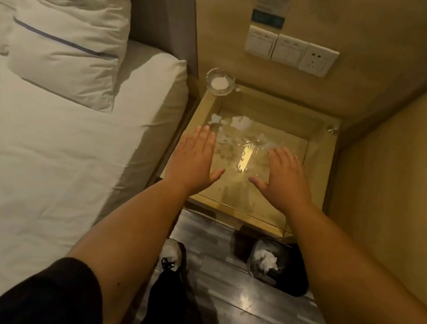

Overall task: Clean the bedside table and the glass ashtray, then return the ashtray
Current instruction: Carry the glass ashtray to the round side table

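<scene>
The bedside table [317, 156] has a wooden frame and a glass top with wet patches and white smears across its middle. A round glass ashtray [219, 81] with something white inside stands on the table's far left corner. My left hand [196, 159] is flat, palm down, fingers together and thumb out, over the left side of the glass. My right hand [283, 176] is held the same way over the right side. Both hands hold nothing. I cannot tell whether they touch the glass.
A bed [39, 147] with white sheets and pillows [63, 57] lies close on the left. Wall switches and a socket [291, 50] sit above the table. A black bin [279, 266] with white paper stands on the floor below. A wooden panel [386, 205] closes the right side.
</scene>
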`<state>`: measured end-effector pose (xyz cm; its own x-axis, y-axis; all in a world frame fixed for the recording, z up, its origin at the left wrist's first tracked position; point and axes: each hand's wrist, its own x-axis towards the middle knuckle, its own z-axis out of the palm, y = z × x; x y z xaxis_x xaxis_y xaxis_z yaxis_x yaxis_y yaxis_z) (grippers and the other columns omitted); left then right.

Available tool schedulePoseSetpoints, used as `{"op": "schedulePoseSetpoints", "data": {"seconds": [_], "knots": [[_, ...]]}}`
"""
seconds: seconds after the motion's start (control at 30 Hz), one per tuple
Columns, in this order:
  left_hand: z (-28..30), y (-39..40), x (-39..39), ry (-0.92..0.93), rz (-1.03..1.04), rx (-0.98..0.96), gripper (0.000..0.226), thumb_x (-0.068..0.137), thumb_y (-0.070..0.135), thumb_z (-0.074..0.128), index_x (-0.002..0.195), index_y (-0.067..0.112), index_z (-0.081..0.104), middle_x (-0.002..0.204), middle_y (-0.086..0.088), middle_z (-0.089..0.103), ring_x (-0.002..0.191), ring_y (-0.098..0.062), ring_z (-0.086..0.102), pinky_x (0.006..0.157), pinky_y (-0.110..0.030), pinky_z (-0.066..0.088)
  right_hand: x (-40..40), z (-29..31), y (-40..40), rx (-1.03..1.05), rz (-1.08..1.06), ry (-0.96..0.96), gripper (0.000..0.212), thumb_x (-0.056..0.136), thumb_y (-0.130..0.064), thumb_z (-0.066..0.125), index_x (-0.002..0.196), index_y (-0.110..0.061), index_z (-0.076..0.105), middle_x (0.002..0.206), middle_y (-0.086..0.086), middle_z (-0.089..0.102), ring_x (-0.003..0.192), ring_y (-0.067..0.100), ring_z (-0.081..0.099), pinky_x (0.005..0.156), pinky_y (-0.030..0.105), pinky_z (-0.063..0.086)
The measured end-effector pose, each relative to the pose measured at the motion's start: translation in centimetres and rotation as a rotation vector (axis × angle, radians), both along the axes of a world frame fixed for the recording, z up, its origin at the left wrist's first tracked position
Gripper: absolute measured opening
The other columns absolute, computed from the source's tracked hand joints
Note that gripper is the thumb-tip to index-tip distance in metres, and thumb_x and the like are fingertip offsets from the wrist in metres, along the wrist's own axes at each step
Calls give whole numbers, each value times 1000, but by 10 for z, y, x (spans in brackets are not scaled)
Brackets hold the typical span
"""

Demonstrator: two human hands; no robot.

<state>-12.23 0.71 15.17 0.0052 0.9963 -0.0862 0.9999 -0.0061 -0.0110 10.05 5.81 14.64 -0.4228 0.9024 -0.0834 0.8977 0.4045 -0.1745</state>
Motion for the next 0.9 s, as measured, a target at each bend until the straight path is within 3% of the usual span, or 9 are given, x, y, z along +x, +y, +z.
{"op": "schedulePoseSetpoints", "data": {"seconds": [0.5, 0.9], "knots": [[-63, 164, -128, -141, -19, -104, 97, 88, 66, 44, 152, 7, 3, 161, -13, 7, 148, -25, 2, 120, -41, 6, -116, -54, 152, -111, -100, 37, 88, 83, -59, 59, 147, -8, 26, 152, 13, 31, 141, 28, 24, 116, 39, 18], [-145, 275, -145, -462, 115, -90, 96, 86, 52, 62, 152, 8, 9, 159, -12, 18, 147, -25, 13, 119, -38, 14, -167, -134, 272, -229, -86, 144, 98, 80, -60, 60, 151, -13, 11, 158, 10, 19, 144, 26, 18, 116, 41, 19]]}}
